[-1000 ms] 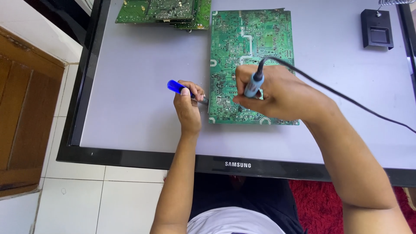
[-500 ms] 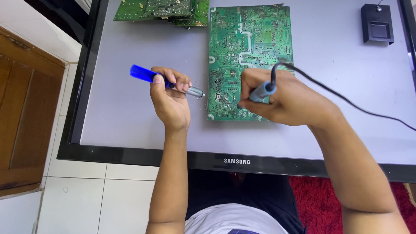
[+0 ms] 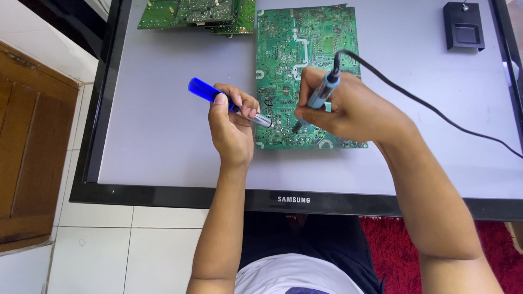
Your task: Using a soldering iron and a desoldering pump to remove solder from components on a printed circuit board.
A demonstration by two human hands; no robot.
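Board: green circuit board (image 3: pixel 305 65) lies flat, solder side up, on the grey back of a flat-panel TV (image 3: pixel 163 130) that serves as the tabletop; sits toward the far edge, a bit right of centre. Flat panel gives full support, so the board probably doesn't rock under tool pressure.
Right hand: right hand (image 3: pixel 348 111) clamped on a light-blue soldering iron (image 3: pixel 322 92), pen grip, tip angled down onto the near part of the board. Heel of the hand rests on the board's near right corner, likely for steadiness.
Cord: black cable (image 3: pixel 425 103) leaves the top of the iron and trails off toward the tabletop's right edge, away from the work spot.
Left hand: left hand (image 3: pixel 231 122) closed around a blue-handled desoldering pump (image 3: pixel 229 103), metal nozzle pointing right, close beside the iron tip. Thumb lies along the barrel. Held low and near so both tools meet at one joint; whether the nozzle touches the board, cannot tell.
Spare boards: more green boards (image 3: pixel 196 13) stacked at the far edge, left of the main one, well apart from the hands.
Black box: small black unit (image 3: pixel 463 27) near the far right corner, clear of the cable run.
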